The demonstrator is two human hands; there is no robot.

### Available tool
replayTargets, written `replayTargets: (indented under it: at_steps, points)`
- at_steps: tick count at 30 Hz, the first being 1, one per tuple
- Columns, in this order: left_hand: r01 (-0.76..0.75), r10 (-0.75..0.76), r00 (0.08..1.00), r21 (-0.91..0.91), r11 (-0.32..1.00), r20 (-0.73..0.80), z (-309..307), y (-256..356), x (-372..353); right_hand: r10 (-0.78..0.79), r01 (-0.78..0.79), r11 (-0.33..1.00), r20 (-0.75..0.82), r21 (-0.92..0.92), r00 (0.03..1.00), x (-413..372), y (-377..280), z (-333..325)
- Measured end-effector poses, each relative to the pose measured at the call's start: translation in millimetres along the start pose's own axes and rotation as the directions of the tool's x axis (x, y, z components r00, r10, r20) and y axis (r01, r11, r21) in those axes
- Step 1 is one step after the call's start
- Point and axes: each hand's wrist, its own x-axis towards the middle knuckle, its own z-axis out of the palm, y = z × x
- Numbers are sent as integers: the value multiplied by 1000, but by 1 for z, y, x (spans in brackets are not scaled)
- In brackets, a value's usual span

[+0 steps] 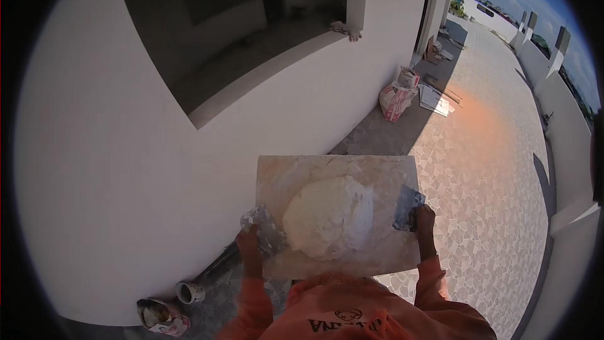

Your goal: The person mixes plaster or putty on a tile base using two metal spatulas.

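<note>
In front of my body is a flat board [340,266] smeared with plaster, with a large white mound of wet putty [327,214] on its middle. What bears the board from below is hidden. At its left edge my left hand [249,244] is closed on a putty knife [267,229] whose grey blade is spotted with white and lies over the board. On the opposite side my right hand [426,219] grips a darker, wide scraper [408,208], its blade over the board's right part. Both blades are apart from the mound's centre.
A pale wall [207,195] with a window opening [251,31] runs along the left. Bags [398,99] and white sheets [434,101] lie by it ahead. A bucket [190,292] and an opened bag [165,317] stand lower left. Paving [484,214] stretches right to a parapet [569,151].
</note>
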Motion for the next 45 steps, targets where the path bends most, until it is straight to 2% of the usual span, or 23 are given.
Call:
replayTargets:
  at_steps: [5, 8, 9, 11, 12, 13, 15, 17, 19, 21, 23, 24, 28, 31, 34, 37, 45]
  points:
    - [-35, 35, 999, -55, 998, 12, 96, 120, 117, 35, -36, 993, 6, 114, 999, 87, -105, 83]
    - [-159, 161, 984, -33, 987, 81, 128, 167, 177, -9, 0, 992, 68, 127, 998, 140, -165, 128]
    - [-163, 169, 983, -79, 983, 70, 148, 184, 197, -30, 15, 989, 98, 149, 995, 166, -184, 147]
    - [-148, 146, 989, 40, 988, 32, 180, 208, 253, -91, 80, 994, 154, 76, 984, 225, -210, 181]
    - [-160, 159, 987, 43, 986, 36, 191, 221, 275, -124, 117, 992, 186, 47, 975, 250, -223, 200]
    - [-179, 177, 983, 46, 983, 40, 205, 234, 296, -112, 93, 990, 204, 103, 972, 274, -237, 221]
    - [-222, 221, 975, 38, 974, 33, 224, 244, 320, -87, 35, 977, 246, 210, 965, 302, -254, 259]
    - [-291, 291, 957, 6, 957, 8, 258, 262, 346, -145, 128, 988, 250, 83, 957, 353, -270, 296]
    - [-257, 260, 965, 51, 965, -39, 264, 257, 386, -144, 151, 989, 282, -4, 949, 389, -270, 318]
    - [-246, 252, 961, 63, 967, -112, 281, 263, 413, -139, 157, 987, 334, -27, 932, 430, -260, 360]
    - [-159, 175, 974, 113, 981, -142, 293, 267, 437, -118, 125, 992, 373, 7, 920, 477, -248, 391]
    - [-132, 151, 972, 116, 984, -180, 284, 254, 466, -110, 116, 993, 395, 8, 912, 486, -253, 401]
    - [-58, 95, 954, 138, 989, -285, 303, 256, 481, -97, 135, 989, 417, -61, 904, 490, -276, 433]
    - [-146, 168, 930, 91, 985, -328, 303, 250, 494, -185, 273, 939, 360, -209, 914, 486, -297, 441]
    - [-56, 90, 942, 114, 992, -323, 296, 256, 500, -161, 247, 956, 423, -157, 892, 491, -299, 454]
    - [-43, 107, 939, 198, 979, -326, 298, 259, 520, -112, 185, 975, 439, -125, 891, 489, -306, 467]
    - [3, 49, 977, 238, 971, -209, 288, 264, 583, -152, 215, 966, 358, -143, 921, 461, -319, 472]
